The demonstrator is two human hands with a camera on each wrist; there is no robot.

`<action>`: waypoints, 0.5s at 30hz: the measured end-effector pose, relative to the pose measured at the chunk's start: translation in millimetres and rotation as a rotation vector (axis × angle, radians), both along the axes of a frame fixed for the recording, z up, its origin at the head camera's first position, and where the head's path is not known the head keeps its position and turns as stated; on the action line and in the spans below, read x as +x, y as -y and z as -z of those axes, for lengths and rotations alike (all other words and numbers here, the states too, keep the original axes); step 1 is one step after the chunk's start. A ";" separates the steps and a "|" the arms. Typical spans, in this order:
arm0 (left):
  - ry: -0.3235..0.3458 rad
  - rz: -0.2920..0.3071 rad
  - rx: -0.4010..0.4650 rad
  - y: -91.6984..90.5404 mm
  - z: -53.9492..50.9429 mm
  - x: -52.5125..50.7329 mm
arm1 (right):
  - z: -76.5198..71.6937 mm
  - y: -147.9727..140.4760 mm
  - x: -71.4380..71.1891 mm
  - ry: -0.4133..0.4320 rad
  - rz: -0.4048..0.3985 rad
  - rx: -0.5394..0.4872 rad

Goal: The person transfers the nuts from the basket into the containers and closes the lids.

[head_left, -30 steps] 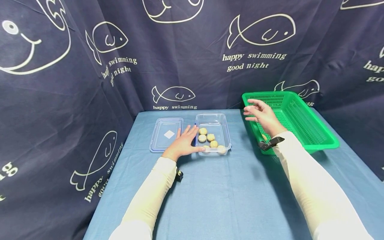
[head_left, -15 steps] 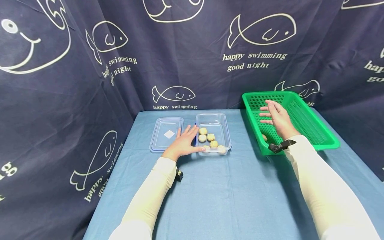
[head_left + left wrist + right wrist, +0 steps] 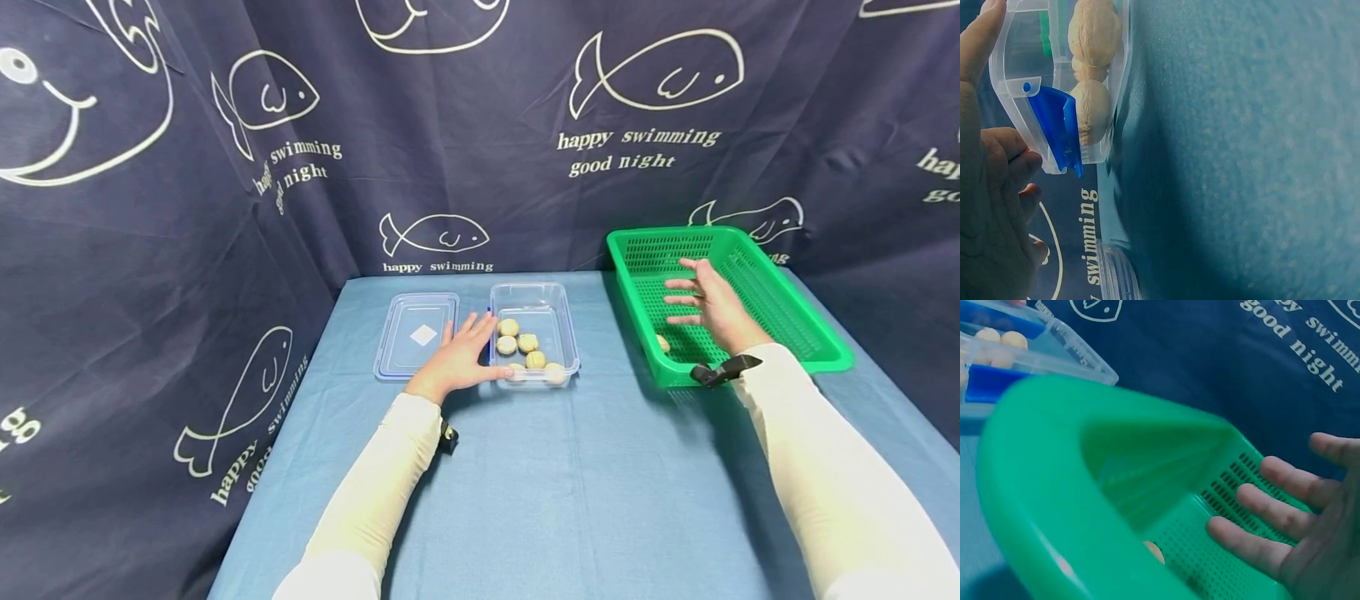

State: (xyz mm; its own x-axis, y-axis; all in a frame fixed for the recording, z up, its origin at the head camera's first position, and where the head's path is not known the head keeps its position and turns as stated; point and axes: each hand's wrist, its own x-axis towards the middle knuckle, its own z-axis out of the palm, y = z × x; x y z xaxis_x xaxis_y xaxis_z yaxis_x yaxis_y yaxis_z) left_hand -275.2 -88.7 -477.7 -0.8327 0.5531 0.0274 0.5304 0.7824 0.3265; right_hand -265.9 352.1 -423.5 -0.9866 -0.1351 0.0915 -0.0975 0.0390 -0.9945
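Observation:
A clear plastic food container (image 3: 553, 325) with a blue latch (image 3: 1059, 128) holds several walnuts (image 3: 528, 342) toward its near and left side. My left hand (image 3: 461, 357) touches the left side and near corner of this container, fingers spread and thumb along the front rim. Over the green basket (image 3: 813, 337) hovers my right hand (image 3: 718, 307), its fingers extended and apart, with nothing in them. One walnut (image 3: 663, 343) shows inside the basket at its near left corner. The right wrist view shows the same walnut (image 3: 1154, 552) partly hidden behind the basket's rim.
A transparent lid (image 3: 412, 337) with blue edging and a white label lies left of the container. Blue cloth (image 3: 525, 492) covers the table, and a dark curtain (image 3: 517, 142) with fish drawings hangs behind and at the sides. The basket's raised rim stands highest on the right.
My right hand has moved right, from the basket's left rim to over its inside, exposing more of the walnut there. The left hand and container stay in place.

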 end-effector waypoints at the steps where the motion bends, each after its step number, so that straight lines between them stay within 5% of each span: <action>1: -0.001 0.001 -0.001 0.0 0.1 -0.3 | 1.0 -2.1 0.5 0.015 0.003 0.028; 8: -0.008 -0.001 -0.009 -0.3 0.2 -1.4 | 11.0 -14.1 0.9 0.090 -0.038 0.250; 15: -0.007 0.002 -0.004 -0.6 -0.4 -0.2 | 16.7 -21.0 1.1 0.042 -0.101 0.419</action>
